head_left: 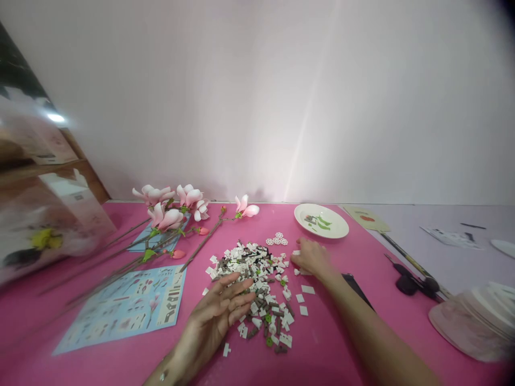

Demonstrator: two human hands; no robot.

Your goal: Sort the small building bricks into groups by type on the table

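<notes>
A heap of small white, brown and green building-block pieces lies on the pink mat. My left hand rests palm up at the heap's near left edge, fingers stretched out and empty. My right hand lies knuckles up at the heap's far right edge, fingers curled down onto white pieces; what they pinch is hidden. Several round white lattice pieces sit just beyond the heap.
Built pink block flowers on brown stems lie at the left over a blue instruction sheet. A white plate with green pieces stands behind my right hand. Boxes at far left; pens and dark tools at right.
</notes>
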